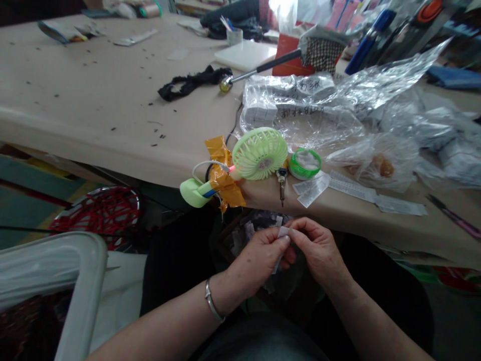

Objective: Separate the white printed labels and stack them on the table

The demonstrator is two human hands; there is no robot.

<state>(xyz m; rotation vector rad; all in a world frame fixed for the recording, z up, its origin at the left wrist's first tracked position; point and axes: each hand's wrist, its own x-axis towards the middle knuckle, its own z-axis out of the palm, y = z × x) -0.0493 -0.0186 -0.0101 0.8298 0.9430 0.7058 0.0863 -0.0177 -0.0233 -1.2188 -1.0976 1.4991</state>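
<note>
Both hands meet over my lap, just below the table edge. My left hand is closed in a pinch on a small white label strip, part of which hangs below the fingers. My right hand pinches the same strip at its right end, thumb against the curled fingers. Right above the hands, a soldering-iron-like tip points down over the table edge. More printed white label strips lie on the table to the right. Below the hands is a container with white scraps, partly hidden.
A green handheld fan is taped to the table edge. Beside it stands a round green tub. Clear plastic bags with label bundles lie behind, and scissors at right. A white bin stands at lower left.
</note>
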